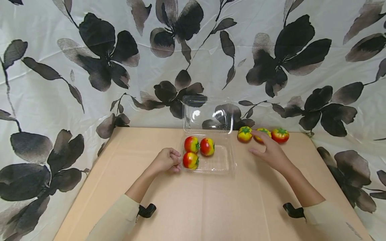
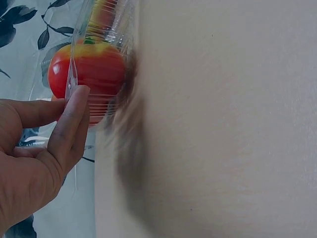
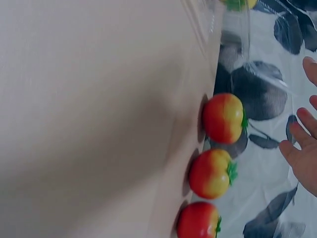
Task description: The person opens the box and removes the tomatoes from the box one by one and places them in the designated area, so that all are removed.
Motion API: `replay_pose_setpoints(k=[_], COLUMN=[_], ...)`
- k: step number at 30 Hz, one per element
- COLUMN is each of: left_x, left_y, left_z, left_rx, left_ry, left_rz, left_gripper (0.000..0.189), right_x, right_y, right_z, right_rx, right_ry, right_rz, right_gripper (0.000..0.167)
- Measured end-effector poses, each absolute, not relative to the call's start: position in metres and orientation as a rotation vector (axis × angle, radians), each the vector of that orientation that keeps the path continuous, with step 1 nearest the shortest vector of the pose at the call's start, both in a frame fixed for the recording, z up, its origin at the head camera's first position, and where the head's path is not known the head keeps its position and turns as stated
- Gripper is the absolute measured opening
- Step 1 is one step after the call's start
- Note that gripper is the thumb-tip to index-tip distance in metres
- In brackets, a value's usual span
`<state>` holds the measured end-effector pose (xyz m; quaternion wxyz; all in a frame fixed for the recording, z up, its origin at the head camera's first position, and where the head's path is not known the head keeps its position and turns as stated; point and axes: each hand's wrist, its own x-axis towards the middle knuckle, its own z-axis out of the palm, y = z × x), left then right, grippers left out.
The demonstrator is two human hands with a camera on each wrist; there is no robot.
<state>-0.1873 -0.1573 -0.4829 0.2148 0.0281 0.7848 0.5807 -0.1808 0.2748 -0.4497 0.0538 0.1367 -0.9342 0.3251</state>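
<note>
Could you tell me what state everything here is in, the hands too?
Clear box: open, partly filled.
Lid: raised at the box's far side.
Fruits in the box: three, red and yellow, whole.
Loose fruits: three, whole, in a row on the table.
Left hand: pinching the box's edge.
Right hand: open, near the loose fruits, holding nothing.

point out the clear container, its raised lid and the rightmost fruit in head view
Clear container (image 1: 222,157), head view: bare part of its base
Raised lid (image 1: 208,115), head view: middle of its clear panel
Rightmost fruit (image 1: 279,136), head view: its red skin
</note>
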Motion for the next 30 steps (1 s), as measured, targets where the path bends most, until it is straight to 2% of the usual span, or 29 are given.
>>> replay_pose_setpoints(k=[11, 30], left_x=[-0.187, -0.185], left_y=[-0.157, -0.158], left_z=[-0.482, -0.480], left_rx=[0.068, 0.060], left_ry=[2.193, 2.194], left_rz=[1.605, 1.604], left_gripper=[0.023, 0.025], right_x=[-0.189, -0.210], right_y=[0.244, 0.192], right_z=[-0.460, -0.466], right_rx=[0.610, 0.892], right_ry=[-2.862, -2.945], right_rz=[0.951, 0.968], right_gripper=[0.073, 0.067])
